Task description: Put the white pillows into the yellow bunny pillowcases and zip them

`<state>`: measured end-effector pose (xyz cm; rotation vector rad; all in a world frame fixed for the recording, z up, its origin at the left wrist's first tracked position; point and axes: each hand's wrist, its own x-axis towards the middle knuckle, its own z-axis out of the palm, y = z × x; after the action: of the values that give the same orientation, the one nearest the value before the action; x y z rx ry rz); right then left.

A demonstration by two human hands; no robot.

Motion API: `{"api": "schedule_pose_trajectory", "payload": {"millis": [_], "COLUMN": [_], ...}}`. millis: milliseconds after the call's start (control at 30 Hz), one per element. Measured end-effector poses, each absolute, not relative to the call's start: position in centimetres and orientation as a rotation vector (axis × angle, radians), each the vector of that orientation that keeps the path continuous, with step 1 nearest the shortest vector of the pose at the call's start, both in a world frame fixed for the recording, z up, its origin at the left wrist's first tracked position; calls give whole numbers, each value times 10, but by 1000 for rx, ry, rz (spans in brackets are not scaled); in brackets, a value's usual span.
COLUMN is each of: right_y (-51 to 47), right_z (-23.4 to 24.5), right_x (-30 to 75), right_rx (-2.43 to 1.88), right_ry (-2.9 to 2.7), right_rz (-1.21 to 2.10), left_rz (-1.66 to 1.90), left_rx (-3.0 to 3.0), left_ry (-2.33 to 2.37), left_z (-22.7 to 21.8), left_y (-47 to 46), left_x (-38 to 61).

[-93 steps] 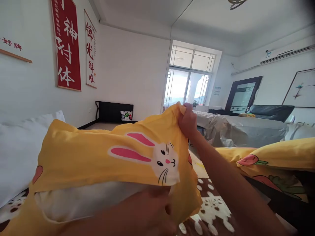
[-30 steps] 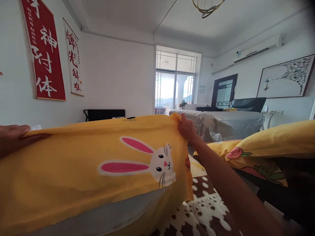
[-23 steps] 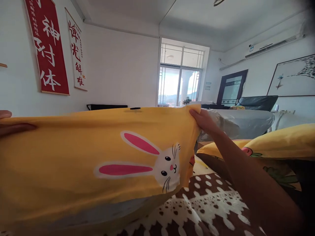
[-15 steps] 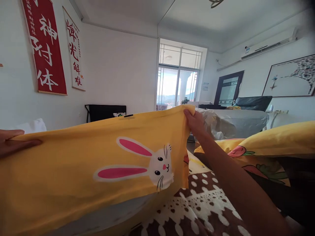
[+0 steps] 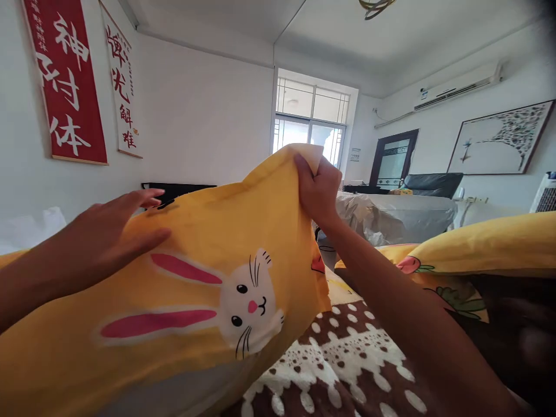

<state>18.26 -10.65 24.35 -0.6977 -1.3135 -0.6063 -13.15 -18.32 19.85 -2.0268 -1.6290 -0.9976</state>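
A yellow pillowcase (image 5: pixel 186 220) printed with a white, pink-eared rabbit hangs stretched in front of me. My right hand (image 5: pixel 319 185) grips its upper right corner, fingers closed round a fold that stands up above the rest. In front of the cloth's left part, near its top edge, is my left hand (image 5: pixel 117 231), open with thumb and fingers apart. Whether it touches the fabric I cannot tell. A greyish-white surface shows beneath the pillowcase's lower edge. Below lies a brown blanket (image 5: pixel 360 359) with white spots.
Yellow carrot-print bedding (image 5: pixel 490 243) rises at the right. Behind the cloth stand a plastic-covered piece of furniture (image 5: pixel 399 214) and a dark chair (image 5: pixel 434 184). A white bundle (image 5: pixel 35 226) is at the far left.
My left hand has let go of the pillowcase's top edge and moved right with its fingers spread. My right hand has raised its corner and shifted slightly left.
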Motion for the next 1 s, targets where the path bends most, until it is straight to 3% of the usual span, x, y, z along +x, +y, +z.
{"api": "schedule_pose_trajectory", "payload": {"millis": [167, 333, 533, 733, 867, 1000], "right_y": [-126, -142, -144, -138, -131, -126], "right_z": [262, 253, 149, 10, -25, -31], "right_x": [169, 192, 231, 256, 229, 194], "right_rx": [-654, -775, -804, -983, -1029, -967], "right_ry": [-1370, -1407, -1666, -1695, -1383, -1332], "right_rz": [-593, -426, 220, 487, 488, 722], "left_rz": [-1145, -1300, -1570, -1654, -1615, -1442], "left_rx": [-2280, -2385, -2471, -2319, -2217, -1996], "left_ry": [-1520, -1592, -1669, -1641, -1513, -1380], "left_z": [214, 221, 225, 231, 250, 274], "left_y": [-173, -167, -163, -161, -160, -147], "left_x": [-45, -30, -45, -45, -30, -28]}}
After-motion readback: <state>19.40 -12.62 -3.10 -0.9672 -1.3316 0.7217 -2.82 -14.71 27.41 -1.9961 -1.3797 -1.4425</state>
